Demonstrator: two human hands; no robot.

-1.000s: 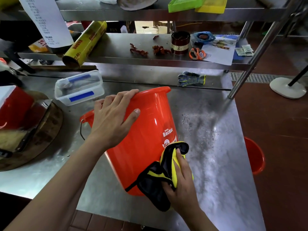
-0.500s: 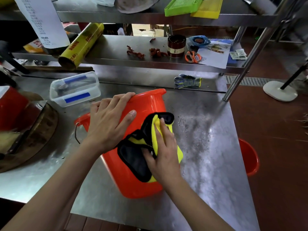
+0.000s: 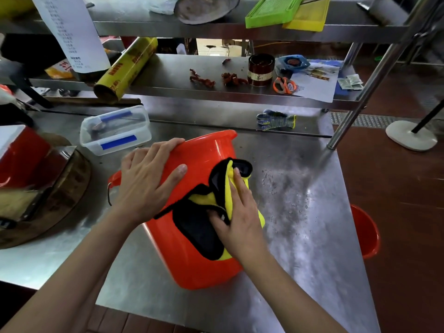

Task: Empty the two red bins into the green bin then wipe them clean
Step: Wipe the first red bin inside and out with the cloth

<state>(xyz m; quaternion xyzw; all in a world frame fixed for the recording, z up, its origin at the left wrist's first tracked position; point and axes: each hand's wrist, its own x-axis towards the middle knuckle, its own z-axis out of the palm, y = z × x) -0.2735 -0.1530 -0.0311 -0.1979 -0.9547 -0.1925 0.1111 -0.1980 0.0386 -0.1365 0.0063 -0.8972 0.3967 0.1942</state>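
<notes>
Legible markings are few. The dark round tin (image 3: 261, 69) on the middle shelf carries a pale band bearing the single character 茶. The yellow roll (image 3: 126, 68) lying beside it has red printed characters, too blurred to read. The hanging paper sheet (image 3: 72, 32) shows columns of print, illegible.

A clear plastic box (image 3: 115, 129) with blue clips sits on the steel table (image 3: 300, 236), and a knitted glove (image 3: 276, 120) lies near the back edge. On the shelf (image 3: 168, 73) above are a yellow roll (image 3: 125, 68), dried chillies (image 3: 203, 79), a dark tin (image 3: 260, 69) and orange scissors (image 3: 283, 85). A round wooden board (image 3: 60, 200) lies at the left.
</notes>
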